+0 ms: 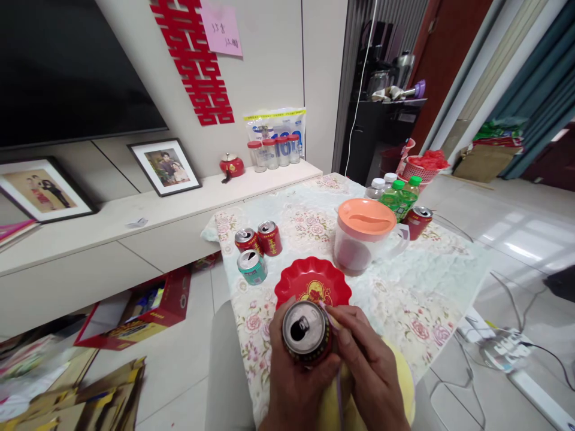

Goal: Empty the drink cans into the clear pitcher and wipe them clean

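Observation:
My left hand is wrapped round an opened red drink can, held upright with its silver top towards me. In my right hand the fingers pinch a yellow cloth with a purple edge, right against the can's rim. Just beyond the can lies a red scalloped plate with a gold pattern, partly covered by my hands. To the left on the table stand two red cans, one at the back and one beside it, plus a teal can in front, all opened.
Right of the plate stands a clear pitcher with an orange lid. Behind it are green-capped bottles, white-capped bottles and another red can. Jars line the white cabinet. Cables and a power strip lie right.

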Demonstrator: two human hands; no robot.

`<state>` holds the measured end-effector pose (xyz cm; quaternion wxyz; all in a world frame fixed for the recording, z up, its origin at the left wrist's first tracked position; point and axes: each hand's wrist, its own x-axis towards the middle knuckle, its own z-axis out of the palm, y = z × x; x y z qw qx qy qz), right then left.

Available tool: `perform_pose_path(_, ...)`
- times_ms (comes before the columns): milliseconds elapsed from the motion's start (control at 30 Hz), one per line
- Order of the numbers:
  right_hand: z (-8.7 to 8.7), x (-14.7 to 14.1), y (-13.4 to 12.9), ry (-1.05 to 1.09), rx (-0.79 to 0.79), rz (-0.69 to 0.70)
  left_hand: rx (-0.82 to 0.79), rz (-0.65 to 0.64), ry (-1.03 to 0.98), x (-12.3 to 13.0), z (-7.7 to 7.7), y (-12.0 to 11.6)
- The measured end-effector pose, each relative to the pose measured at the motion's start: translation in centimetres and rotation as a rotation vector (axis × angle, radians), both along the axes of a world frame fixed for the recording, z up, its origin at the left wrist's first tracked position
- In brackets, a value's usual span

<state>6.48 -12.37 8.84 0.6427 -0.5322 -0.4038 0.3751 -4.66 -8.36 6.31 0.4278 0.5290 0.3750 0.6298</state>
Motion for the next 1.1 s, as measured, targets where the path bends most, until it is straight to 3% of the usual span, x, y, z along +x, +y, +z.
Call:
perform_pose_path(133, 0.8, -0.1, -0.8, -0.109, 0.108, -0.073, 0.01, -0.073, 0.045, 0.4, 0.7, -0.1)
perform_pose_path(267, 0.7, 0.2, -0.7, -0.148, 0.109, -0.147, 0.135, -0.141, 0.153, 0.6, 1.1, -0.3)
perform_pose_path(500, -0.2, 0.7, 0.8, 0.005, 0.011, 0.052, 0.289, 0.127, 0.383, -0.1, -0.2, -0.4)
perform_pose_path(700, -1.0, 0.7, 1.9, 0.121, -0.118, 0.223, 0.37, 0.145, 0.446, -0.4, 1.0, -0.2)
perform_pose_path(833, -2.2, 1.2, 2.1, 0.287, -0.249, 0.263, 0.308, 0.027, 0.379, -1.2, 1.2, -0.8)
perform_pose_path(1000, -3.9, 0.6, 1.7, 0.351, -0.393, 0.147, 0.218, -0.325, 0.338, -3.4, 0.5, -0.6)
perform_pose_path(1100, -4.0, -0.1, 1.2, 0.322, -0.365, 0.18, 0.2, -0.351, 0.3, -4.2, 0.0, -0.1)
